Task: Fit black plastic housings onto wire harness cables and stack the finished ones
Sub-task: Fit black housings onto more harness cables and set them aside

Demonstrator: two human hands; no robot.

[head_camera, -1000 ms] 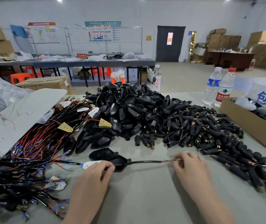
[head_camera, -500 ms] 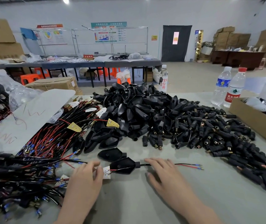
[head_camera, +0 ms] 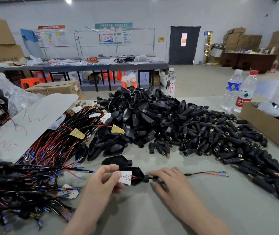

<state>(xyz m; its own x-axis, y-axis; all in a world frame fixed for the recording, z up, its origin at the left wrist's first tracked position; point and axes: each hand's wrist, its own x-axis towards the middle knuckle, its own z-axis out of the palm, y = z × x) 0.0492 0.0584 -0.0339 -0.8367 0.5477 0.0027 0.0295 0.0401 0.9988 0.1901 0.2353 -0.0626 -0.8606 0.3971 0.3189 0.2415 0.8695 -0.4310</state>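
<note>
While the white LED board (head_camera: 126, 177) is pinched between the thumb and fingertips of the left hand (head_camera: 101, 184), the black housing (head_camera: 137, 175) is seen right up against it, with the red and black leads running into its open side. All of this is found close to the near edge of the table (head_camera: 203, 209), roughly mid-way along.

The right hand (head_camera: 171, 182) is laid over the cable (head_camera: 203, 173) just behind the housing's neck, fingers fairly straight and thumb underneath. Whether the cable is actually gripped can't be told, tbh. The cable's free end, with two blue-sleeved terminals, is stretched out toward the right edge.

One spare housing (head_camera: 116, 161) is seen just behind the held one. Farther back, a big pile of housings (head_camera: 143, 112) is heaped mid-table, with a spread of small black connectors (head_camera: 220, 138) to its right. A tangle of wired harnesses (head_camera: 42, 150) is piled along the left edge. A cardboard box (head_camera: 267, 126) is parked at the right edge, and two water bottles (head_camera: 232, 89) are stood near the far right corner.
</note>
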